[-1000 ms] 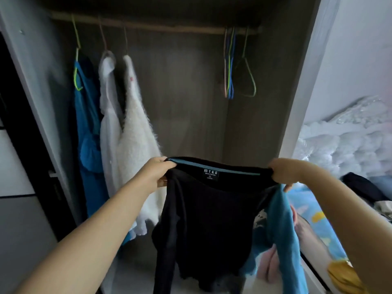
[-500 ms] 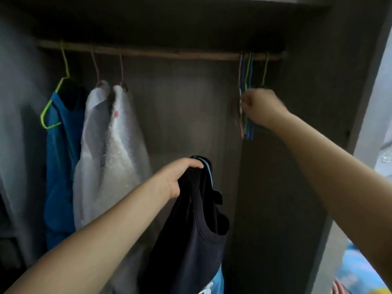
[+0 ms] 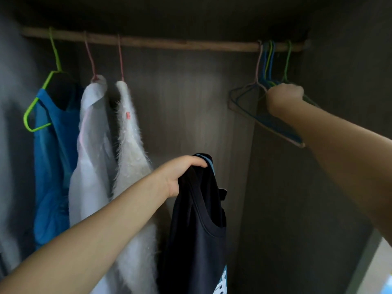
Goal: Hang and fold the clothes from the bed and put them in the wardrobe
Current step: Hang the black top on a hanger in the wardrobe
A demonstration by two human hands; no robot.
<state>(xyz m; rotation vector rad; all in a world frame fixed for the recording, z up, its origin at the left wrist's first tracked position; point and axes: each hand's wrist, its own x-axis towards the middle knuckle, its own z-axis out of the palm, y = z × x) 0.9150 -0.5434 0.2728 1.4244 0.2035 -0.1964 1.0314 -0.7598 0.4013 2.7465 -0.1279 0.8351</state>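
My left hand (image 3: 182, 177) grips a black top (image 3: 197, 236) with blue trim by its neckline; it hangs down inside the wardrobe, low in the middle. My right hand (image 3: 283, 98) reaches up to the right end of the wooden rail (image 3: 169, 42) and grips a bunch of empty wire hangers (image 3: 265, 115), pink, blue and green, which tilt toward the left. Their hooks stay on the rail.
Three garments hang at the rail's left: a blue one (image 3: 51, 166) on a green hanger, a white shirt (image 3: 91, 158) and a fluffy white top (image 3: 131, 149) on pink hangers. The wardrobe's right side wall (image 3: 328, 187) stands close to my right arm.
My right hand let go of the black top, rose to the hangers and now grips and tilts them. The top now hangs from my left hand alone. The view turned into the wardrobe.
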